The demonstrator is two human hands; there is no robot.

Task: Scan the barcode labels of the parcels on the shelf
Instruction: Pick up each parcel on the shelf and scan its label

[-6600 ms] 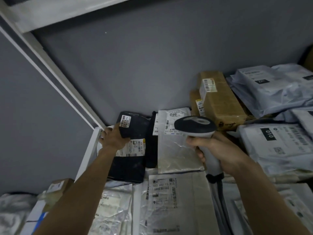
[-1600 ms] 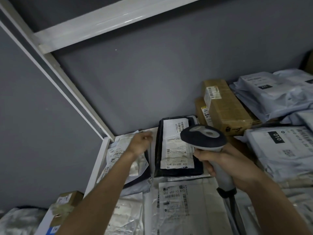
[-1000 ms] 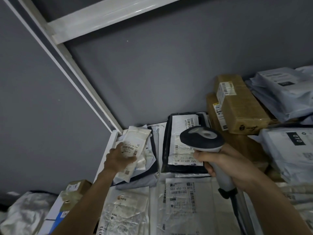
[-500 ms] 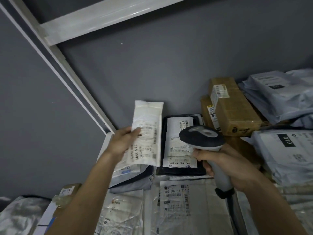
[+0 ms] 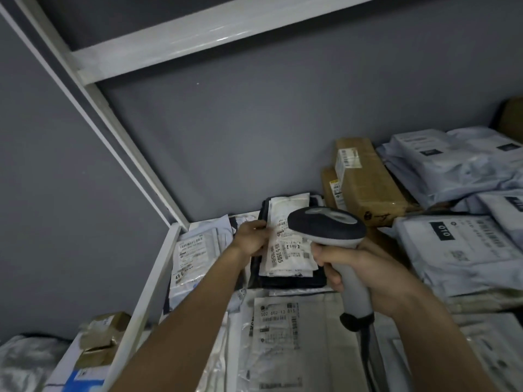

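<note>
While the right hand (image 5: 365, 274) stays clenched round the grip of the barcode scanner (image 5: 328, 224), whose dark head points toward the far wall, the left hand (image 5: 250, 239) has brought the white parcel (image 5: 287, 250) down from where it was held up half a second ago. That flat pouch now lies label-up on top of the black parcel (image 5: 283, 281), and the left hand's fingers pinch its left edge, thumb on top. The scanner head hangs just over the pouch's right part and hides some of the label. Judged from this, the pouch is either being steadied for its scan or has been read and set on the pile; no beam shows, so I cannot tell which.

Left of the pile, near the shelf's white side rail (image 5: 147, 284), lies a clear-wrapped parcel (image 5: 192, 258) with its label facing up. Nearer the person a large silvery mailer (image 5: 280, 335) lies flat with a printed label. Right of the pile two brown cartons (image 5: 368, 182) stand against the grey wall (image 5: 254, 131), and further right grey poly mailers (image 5: 458, 244) are heaped. A white shelf beam (image 5: 198, 35) crosses overhead. Beyond the rail, low on the left, a small taped box (image 5: 104, 332) sits among other packages.
</note>
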